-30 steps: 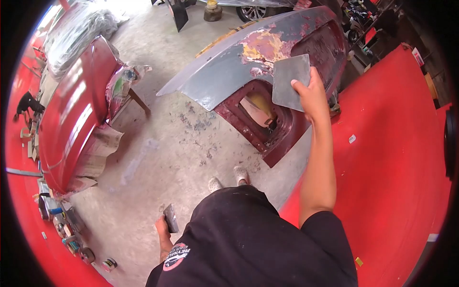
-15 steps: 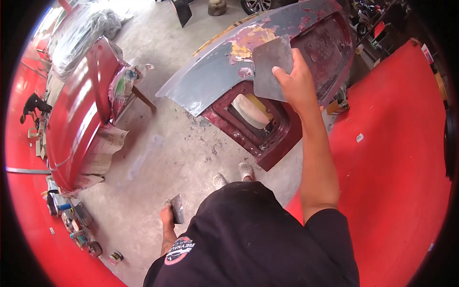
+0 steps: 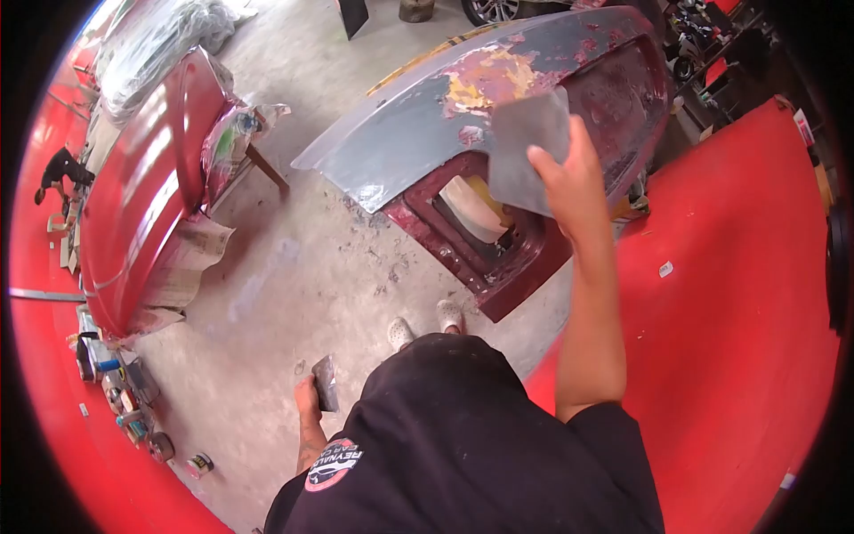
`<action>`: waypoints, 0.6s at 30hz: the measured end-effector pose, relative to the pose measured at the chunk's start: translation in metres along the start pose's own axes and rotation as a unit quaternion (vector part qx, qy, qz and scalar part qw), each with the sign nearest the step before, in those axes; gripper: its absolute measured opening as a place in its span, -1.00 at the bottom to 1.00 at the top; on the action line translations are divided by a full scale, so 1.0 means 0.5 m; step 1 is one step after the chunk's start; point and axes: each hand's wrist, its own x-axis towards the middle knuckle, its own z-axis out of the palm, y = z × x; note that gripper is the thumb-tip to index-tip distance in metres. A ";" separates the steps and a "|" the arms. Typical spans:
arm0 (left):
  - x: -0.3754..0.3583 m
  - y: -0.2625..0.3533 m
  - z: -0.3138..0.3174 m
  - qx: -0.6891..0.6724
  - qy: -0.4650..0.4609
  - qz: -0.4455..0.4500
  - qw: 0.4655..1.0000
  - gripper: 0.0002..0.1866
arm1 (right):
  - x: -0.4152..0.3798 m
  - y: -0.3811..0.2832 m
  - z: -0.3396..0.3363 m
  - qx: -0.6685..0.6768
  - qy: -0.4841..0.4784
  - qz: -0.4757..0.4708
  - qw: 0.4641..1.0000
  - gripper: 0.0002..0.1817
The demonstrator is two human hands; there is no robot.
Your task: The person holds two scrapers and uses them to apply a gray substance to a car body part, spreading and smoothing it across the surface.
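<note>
My right hand (image 3: 569, 191) grips a flat grey rectangular sheet (image 3: 525, 147), thumb on its near face, raised in front of a car body panel (image 3: 382, 151). That panel is grey on its outer side and dark red around its recesses, with a yellow and pinkish patch (image 3: 489, 78) of worn paint. The sheet overlaps part of it in this view. Low at my left side, my left hand (image 3: 307, 398) is closed on a smaller dark flat plate (image 3: 326, 384), which hangs over the concrete floor (image 3: 267, 311).
A glossy red car panel (image 3: 142, 196) with masking paper (image 3: 191, 258) stands on the left. Cans and tools (image 3: 129, 396) line the floor by the red wall (image 3: 729, 285)'s opposite side. A person (image 3: 60, 173) bends at far left. Crumpled plastic sheeting (image 3: 165, 53) lies behind.
My right hand and its sheet have shifted slightly right and down in view, showing more of the yellow patch. The view has turned a little; both hands keep their hold.
</note>
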 end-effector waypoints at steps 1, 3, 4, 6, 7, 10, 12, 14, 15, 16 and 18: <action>0.001 -0.011 -0.008 0.003 0.003 -0.002 1.000 -0.67 | 0.004 -0.007 0.014 0.003 -0.001 0.004 1.000 -0.59; 0.020 -0.024 -0.005 0.009 0.008 -0.014 1.000 -0.68 | 0.034 -0.042 0.043 -0.122 0.025 -0.007 0.992 -0.62; 0.017 -0.017 -0.004 0.018 0.016 -0.019 1.000 -0.68 | 0.034 -0.050 0.040 -0.116 0.018 0.020 0.993 -0.60; 0.060 -0.059 -0.016 0.038 0.000 0.033 0.999 -0.67 | 0.016 -0.020 0.010 -0.107 0.011 0.003 0.994 -0.58; 0.048 -0.049 -0.013 0.058 -0.008 0.082 0.995 -0.66 | 0.011 -0.012 0.006 -0.092 -0.001 -0.012 0.996 -0.56; 0.007 -0.031 -0.011 0.025 0.000 0.012 1.000 -0.65 | 0.005 -0.011 0.034 -0.072 0.026 -0.030 0.997 -0.65; -0.027 -0.008 -0.007 0.018 0.024 -0.003 1.000 -0.65 | 0.027 -0.041 0.057 -0.094 0.025 -0.013 0.995 -0.65; -0.027 0.006 -0.012 0.022 0.019 0.009 1.000 -0.65 | 0.035 -0.048 0.057 -0.130 0.028 -0.008 0.991 -0.66; -0.029 0.001 -0.008 0.023 0.017 0.014 0.999 -0.65 | 0.025 -0.034 0.045 -0.134 0.029 -0.011 0.990 -0.66; -0.017 -0.011 -0.009 -0.011 0.012 -0.005 1.000 -0.66 | 0.009 -0.018 0.030 -0.092 0.023 0.001 0.995 -0.61; -0.009 -0.021 -0.007 -0.017 0.014 -0.015 1.000 -0.66 | 0.004 -0.015 0.032 -0.049 0.010 0.013 0.999 -0.56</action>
